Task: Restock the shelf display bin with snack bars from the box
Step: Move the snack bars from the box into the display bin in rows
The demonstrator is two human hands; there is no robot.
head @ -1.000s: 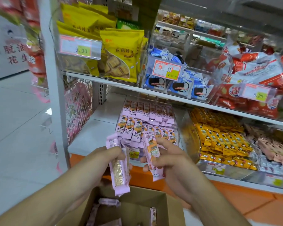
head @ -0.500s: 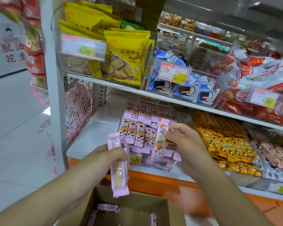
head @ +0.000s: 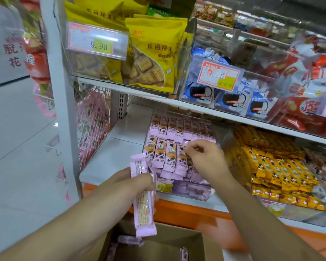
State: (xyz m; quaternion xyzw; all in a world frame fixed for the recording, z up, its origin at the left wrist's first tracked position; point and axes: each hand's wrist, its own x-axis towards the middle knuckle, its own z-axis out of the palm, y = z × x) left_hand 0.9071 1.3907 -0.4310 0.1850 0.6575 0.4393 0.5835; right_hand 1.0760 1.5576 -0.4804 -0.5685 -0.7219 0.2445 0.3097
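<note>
**Pink snack bars at the clear display bin**

A pink-wrapped snack bar (head: 144, 196) is held upright in the left hand (head: 137, 182), gripped near its upper half with the fingers curled round it; its clear window shows a pale wafer-like bar inside, and its lower end hangs above the open cardboard box (head: 201, 245). More than one bar may be held in that grip, but this cannot be told for certain. A few more pink bars (head: 130, 240) are seen lying in the box, at the lower edge of the view.

The right hand (head: 205, 159) is reached into the clear display bin (head: 203, 196) on the lower shelf (head: 111, 157). Its thumb and forefinger are pinched together at the top edge of a bar in the front row of pink bars (head: 167, 157), with the other fingers loosely curled. Whether that bar is actually gripped or merely touched cannot be told clearly.

The bin is filled with the pink bars in two standing rows, a back row (head: 179, 127) and the front row, with further bars heaped beneath behind the bin's front wall. A small price label (head: 164, 185) is fixed on that wall.

Just to the right, a second clear bin of orange-yellow snack bars (head: 279, 166) is seen. On the upper shelf, yellow biscuit bags (head: 152, 53) are stood behind a price tag reading 9.90 (head: 97, 42), with blue-wrapped sandwich cookies (head: 231, 98) and red packets (head: 309, 110) further right.
</note>
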